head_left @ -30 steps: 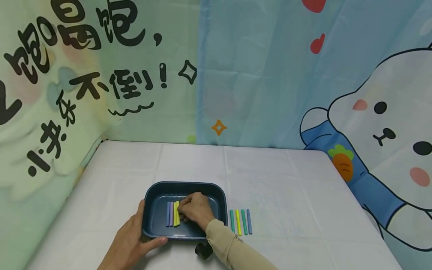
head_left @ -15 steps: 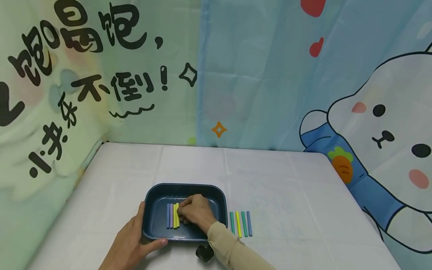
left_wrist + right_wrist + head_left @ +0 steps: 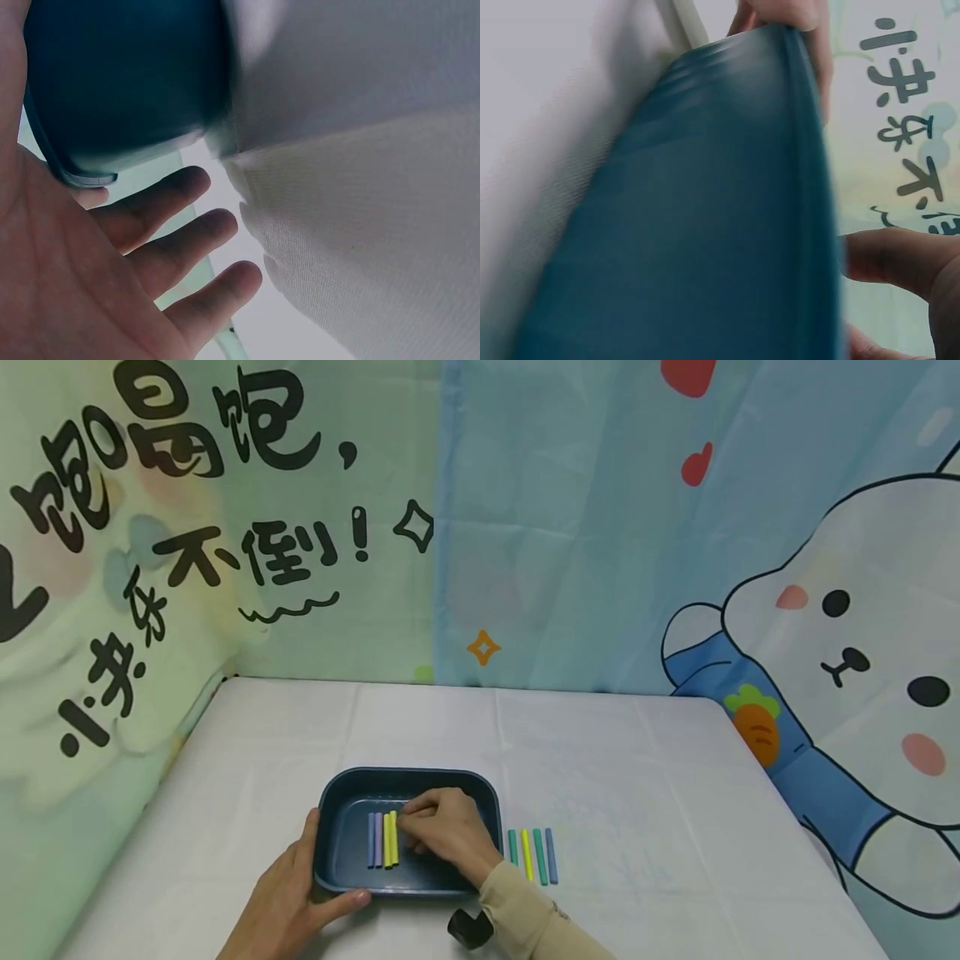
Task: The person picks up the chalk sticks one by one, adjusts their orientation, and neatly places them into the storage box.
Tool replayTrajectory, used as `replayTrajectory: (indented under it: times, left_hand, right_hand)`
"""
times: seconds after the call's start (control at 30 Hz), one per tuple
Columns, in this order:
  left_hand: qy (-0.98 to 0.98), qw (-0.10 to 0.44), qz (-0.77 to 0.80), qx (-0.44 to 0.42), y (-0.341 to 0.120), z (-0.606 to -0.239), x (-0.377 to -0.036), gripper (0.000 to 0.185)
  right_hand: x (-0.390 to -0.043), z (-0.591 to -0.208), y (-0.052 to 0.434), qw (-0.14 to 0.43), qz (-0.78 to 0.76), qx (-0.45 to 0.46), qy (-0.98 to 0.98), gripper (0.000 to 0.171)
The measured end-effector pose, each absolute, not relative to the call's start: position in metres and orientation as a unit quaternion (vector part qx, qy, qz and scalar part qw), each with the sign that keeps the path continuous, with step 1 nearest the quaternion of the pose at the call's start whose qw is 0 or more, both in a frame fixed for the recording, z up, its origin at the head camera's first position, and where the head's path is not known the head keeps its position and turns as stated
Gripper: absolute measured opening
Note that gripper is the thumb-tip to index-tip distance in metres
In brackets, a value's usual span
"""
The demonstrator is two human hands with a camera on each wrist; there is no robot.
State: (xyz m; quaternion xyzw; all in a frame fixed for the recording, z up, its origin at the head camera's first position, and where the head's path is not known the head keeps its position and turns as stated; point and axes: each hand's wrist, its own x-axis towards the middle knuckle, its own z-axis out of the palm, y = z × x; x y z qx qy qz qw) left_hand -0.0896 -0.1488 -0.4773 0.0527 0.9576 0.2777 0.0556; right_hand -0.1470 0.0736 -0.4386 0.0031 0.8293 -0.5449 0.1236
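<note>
A dark blue tray (image 3: 341,852) stands on the white table. My left hand (image 3: 288,889) rests against its near left corner, thumb along the front wall; in the left wrist view the fingers (image 3: 172,259) are spread and fairly straight. Inside the tray, two purple chalk sticks (image 3: 375,841) and two yellow chalk sticks (image 3: 391,840) lie side by side. Over the tray is my right hand (image 3: 450,827), its loosely bent fingertips just right of the yellow sticks. No stick shows between those fingers; in the right wrist view the tray wall partly hides them.
Right of the tray, a row of sticks lies on the white cloth (image 3: 637,827): a green stick (image 3: 513,847), a yellow stick (image 3: 527,855), another green one, and a blue stick (image 3: 551,856). A black device (image 3: 470,929) sits at my right wrist. A printed curtain (image 3: 555,527) hangs behind.
My right hand has shifted slightly right, and its fingertips have come away from the rightmost yellow chalk stick. My left hand stays at the tray's corner.
</note>
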Motion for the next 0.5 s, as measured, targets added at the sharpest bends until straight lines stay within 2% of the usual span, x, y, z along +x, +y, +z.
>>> replayTrajectory:
  times: [0.5]
  left_hand:
    - [0.958,0.058,0.279,0.044,-0.147,-0.477,-0.09,0.138]
  right_hand:
    - [-0.142,-0.426,0.107,0.09,-0.567,-0.017,0.819,0.033]
